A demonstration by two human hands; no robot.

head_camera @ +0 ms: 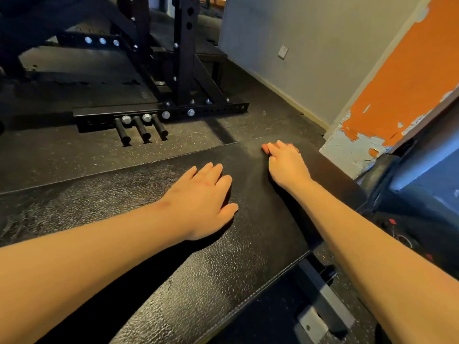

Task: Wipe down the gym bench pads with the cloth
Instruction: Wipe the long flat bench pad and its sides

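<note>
A black textured bench pad runs across the view from lower left to the right. My left hand lies flat on its middle with fingers straight. Farther out, near the pad's far end, my right hand presses a small reddish cloth onto the pad. Only a corner of the cloth shows beyond the fingertips; the hand covers the remainder. A dull smeared patch lies on the pad around that hand.
A black power rack base with three short pegs stands on the rubber floor beyond the pad. On the right are a grey wall with peeling orange paint and dark equipment. The bench's metal frame shows below the pad.
</note>
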